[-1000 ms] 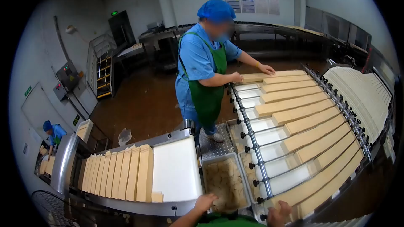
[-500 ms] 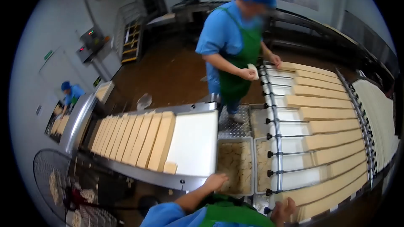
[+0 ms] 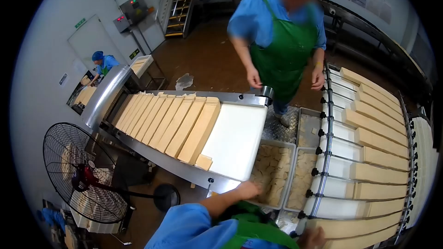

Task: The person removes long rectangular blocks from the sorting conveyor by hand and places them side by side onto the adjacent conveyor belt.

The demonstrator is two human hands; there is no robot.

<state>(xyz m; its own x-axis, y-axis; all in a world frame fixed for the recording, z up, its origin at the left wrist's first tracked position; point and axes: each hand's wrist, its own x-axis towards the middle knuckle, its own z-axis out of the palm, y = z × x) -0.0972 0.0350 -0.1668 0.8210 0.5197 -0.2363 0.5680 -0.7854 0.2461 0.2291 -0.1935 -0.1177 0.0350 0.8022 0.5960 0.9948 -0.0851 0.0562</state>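
My left hand point(image 3: 249, 190) is over the near edge of a bin of scraps point(image 3: 275, 168), its fingers smeared by motion. Low in the view, my right hand point(image 3: 312, 238) is at the near end of a long pale slab point(image 3: 357, 227) on the lane conveyor; its fingers are blurred, and whether it grips the slab is unclear. More pale slabs point(image 3: 380, 172) lie in lanes between thin rods. On the white belt point(image 3: 234, 140) at left, a row of slabs point(image 3: 199, 131) stands side by side, with a small cut piece point(image 3: 203, 162) beside the nearest one.
Across from me a co-worker point(image 3: 288, 41) in a green apron stands between the two conveyors. A second bin of scraps point(image 3: 301, 180) sits beside the first. A large fan point(image 3: 83, 175) stands at lower left. Another person point(image 3: 105, 62) works behind the metal hood point(image 3: 107, 93).
The view has swung left, bringing the fan into full sight. The co-worker has drawn both hands back from the far slabs, and the pale piece seen in one hand no longer shows.
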